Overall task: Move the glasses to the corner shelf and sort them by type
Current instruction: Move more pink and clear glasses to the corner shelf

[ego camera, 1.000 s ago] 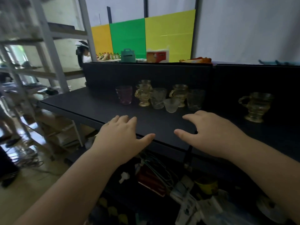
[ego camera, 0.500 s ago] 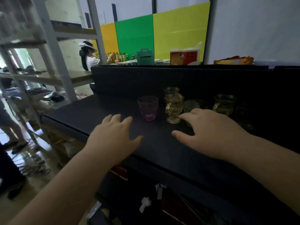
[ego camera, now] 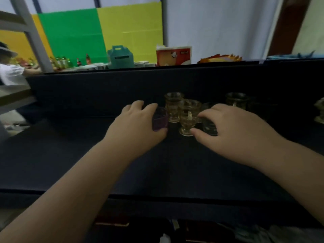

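head view: both hands reach over the dark worktop (ego camera: pixel 70 163) to a cluster of glasses near its back wall. left hand (ego camera: pixel 135 125) is wrapped round the purple glass (ego camera: pixel 160 119), fingers over the far side, thumb at the near base; most of the glass is hidden behind the palm, only its right part shows. right hand (ego camera: pixel 235 132) curls round a clear tumbler (ego camera: pixel 208 126), fingers on top of the rim, thumb low at the front; the tumbler is dark & hard to make out, its right half covered by the hand. between the 2 hands stands an amber footed cup (ego camera: pixel 188 117) w/ a handle, upright, just beside the right thumb; can't tell if touching. a 2nd amber cup (ego camera: pixel 173 106) sits behind it, next to the purple glass. further right a 3rd amber cup (ego camera: pixel 236 100), lower part hidden by the right hand, & a 4th amber piece (ego camera: pixel 320 111) cut off by the right frame edge. glasses behind the right hand are too dim to count. open worktop lies left of the left hand & in front toward the near edge. beyond the wall: green box (ego camera: pixel 120 57), red-white carton (ego camera: pixel 173 56), blurred.
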